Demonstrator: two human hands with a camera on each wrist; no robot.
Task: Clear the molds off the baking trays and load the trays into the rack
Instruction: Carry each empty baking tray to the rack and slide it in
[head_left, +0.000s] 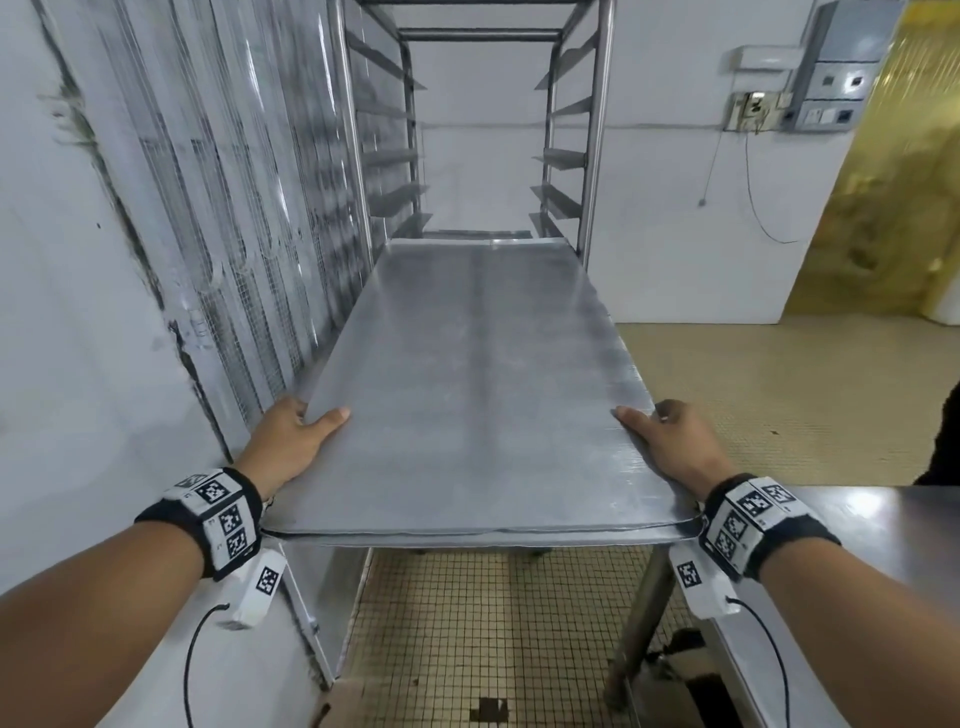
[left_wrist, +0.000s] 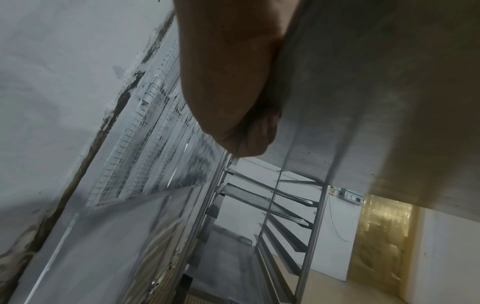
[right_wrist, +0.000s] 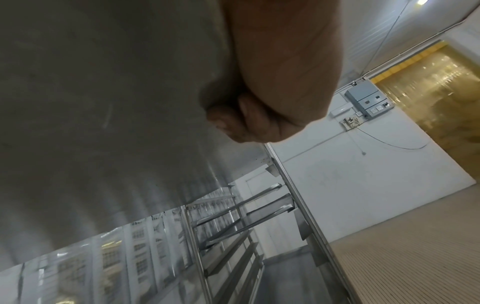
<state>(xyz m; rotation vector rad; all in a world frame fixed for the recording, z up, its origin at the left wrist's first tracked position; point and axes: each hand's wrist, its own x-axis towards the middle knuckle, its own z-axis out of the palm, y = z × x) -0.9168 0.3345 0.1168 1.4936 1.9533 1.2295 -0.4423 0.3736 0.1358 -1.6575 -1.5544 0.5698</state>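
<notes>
A large bare metal baking tray (head_left: 478, 384) is held level in front of me, its far end at the mouth of the steel rack (head_left: 592, 130). My left hand (head_left: 296, 431) grips the tray's left edge, thumb on top and fingers curled underneath (left_wrist: 257, 133). My right hand (head_left: 670, 441) grips the right edge the same way, its fingers (right_wrist: 233, 121) wrapped under the tray's underside (right_wrist: 103, 123). No molds are in view. The rack's angled side runners (head_left: 558, 200) show above the tray, and lower runners (left_wrist: 285, 207) show below it.
A white wall with a wire mesh panel (head_left: 234, 218) runs close on the left. A steel table (head_left: 883, 525) stands at my right. Tiled floor (head_left: 779, 395) and a yellow strip curtain (head_left: 893, 197) lie to the right. A wall switch box (head_left: 831, 67) hangs behind the rack.
</notes>
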